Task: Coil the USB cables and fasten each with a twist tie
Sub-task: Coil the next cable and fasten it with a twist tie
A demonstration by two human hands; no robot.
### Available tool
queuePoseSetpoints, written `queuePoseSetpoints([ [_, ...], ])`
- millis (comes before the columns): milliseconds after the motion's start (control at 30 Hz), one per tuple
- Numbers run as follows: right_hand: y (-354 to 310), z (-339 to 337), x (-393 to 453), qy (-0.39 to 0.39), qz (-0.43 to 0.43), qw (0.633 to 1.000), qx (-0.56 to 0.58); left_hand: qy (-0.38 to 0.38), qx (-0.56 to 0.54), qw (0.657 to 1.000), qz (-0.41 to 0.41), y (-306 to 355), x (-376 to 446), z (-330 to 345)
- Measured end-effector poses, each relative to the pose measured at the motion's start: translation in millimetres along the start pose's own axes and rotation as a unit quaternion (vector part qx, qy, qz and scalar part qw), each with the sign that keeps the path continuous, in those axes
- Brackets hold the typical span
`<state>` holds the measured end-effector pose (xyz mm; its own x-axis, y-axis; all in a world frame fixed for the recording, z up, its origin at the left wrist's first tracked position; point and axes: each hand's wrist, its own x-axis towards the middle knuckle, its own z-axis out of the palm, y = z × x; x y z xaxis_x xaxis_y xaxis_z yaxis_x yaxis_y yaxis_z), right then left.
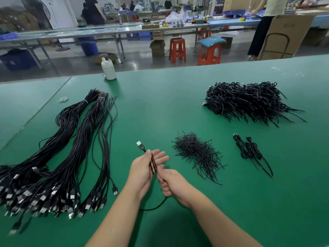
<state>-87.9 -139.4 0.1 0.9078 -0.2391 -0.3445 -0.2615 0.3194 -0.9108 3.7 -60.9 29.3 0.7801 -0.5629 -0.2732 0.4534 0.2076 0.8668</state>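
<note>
The left hand (145,168), fingers extended, supports several strands of a USB cable (153,164) across the palm; the plug projects beyond the fingertips. The right hand (170,182) grasps the cable just below, hiding that section. The cable tail loops behind the wrists. Loose twist ties (197,154) lie near, on the green table (160,104). Uncoiled cable bundles (62,157) lie left, cut off by the frame edge.

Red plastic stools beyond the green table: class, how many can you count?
2: one red stool stands bare on the floor; another stool, to its right, carries a blue cushion. Others may be hidden behind benches.
</note>
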Motion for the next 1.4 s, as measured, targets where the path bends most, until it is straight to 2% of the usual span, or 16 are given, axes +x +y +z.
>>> queuePoseSetpoints([
  [100,3.3,2.1,3.0,-0.009,0.001,1.0,0.009,-0.014,-0.063,0.998,-0.008,14.0,1.5,10.0],
  [167,1.5,-5.0,4.4,0.005,0.006,0.997,0.076,-0.035,-0.097,0.995,0.012,26.9,2.9,8.3],
  [233,-1.3,-16.9,4.9,0.044,0.009,0.984,0.174,-0.111,-0.1,0.989,0.019,40.9,1.7,-0.6],
  [300,-7.1,-29.6,5.3,0.077,0.01,0.965,0.252,-0.226,0.018,0.974,0.008,51.5,-1.7,-12.9],
  [367,-15.6,-37.4,6.5,0.075,0.009,0.957,0.279,-0.3,0.244,0.922,-0.009,53.5,-5.4,-21.1],
  [433,-25.2,-37.4,6.5,0.052,0.004,0.962,0.269,-0.295,0.425,0.856,-0.013,47.1,-6.0,-20.1],
  [467,-29.2,-35.4,6.2,0.041,-0.001,0.966,0.256,-0.274,0.471,0.839,-0.012,41.7,-5.3,-16.2],
  [533,-35.2,-30.4,4.7,0.028,-0.02,0.977,0.208,-0.204,0.482,0.852,0.004,28.7,-3.9,-8.0],
  [667,-34.4,-19.3,-1.9,-0.003,-0.045,0.999,0.03,-0.059,0.304,0.949,0.054,13.2,-0.4,-3.5],
  [800,-20.3,-9.0,-6.9,0.001,-0.053,0.992,-0.113,-0.036,0.102,0.994,0.016,5.6,-1.4,2.2],
  [867,-16.8,-7.7,-6.9,0.034,-0.038,0.981,-0.188,-0.036,0.025,0.999,0.001,6.5,-0.4,6.6],
  [933,-16.0,-8.9,-6.1,0.069,-0.027,0.974,-0.213,-0.037,-0.008,0.999,-0.007,10.3,0.9,8.7],
  [1100,-19.3,-10.8,-5.8,0.022,-0.089,0.995,-0.029,-0.054,-0.01,0.998,-0.04,12.3,0.4,8.5],
  [1200,-18.1,-9.4,-5.8,0.048,-0.121,0.991,-0.02,-0.074,-0.008,0.996,-0.053,7.0,-1.3,12.1],
  [1300,-12.5,-11.4,-7.5,0.071,-0.135,0.986,-0.059,-0.125,0.051,0.988,-0.072,6.1,-1.8,10.5],
  [1400,-8.2,-15.1,-8.4,0.119,-0.139,0.975,-0.128,-0.146,0.227,0.961,-0.054,16.1,-1.3,3.8],
])
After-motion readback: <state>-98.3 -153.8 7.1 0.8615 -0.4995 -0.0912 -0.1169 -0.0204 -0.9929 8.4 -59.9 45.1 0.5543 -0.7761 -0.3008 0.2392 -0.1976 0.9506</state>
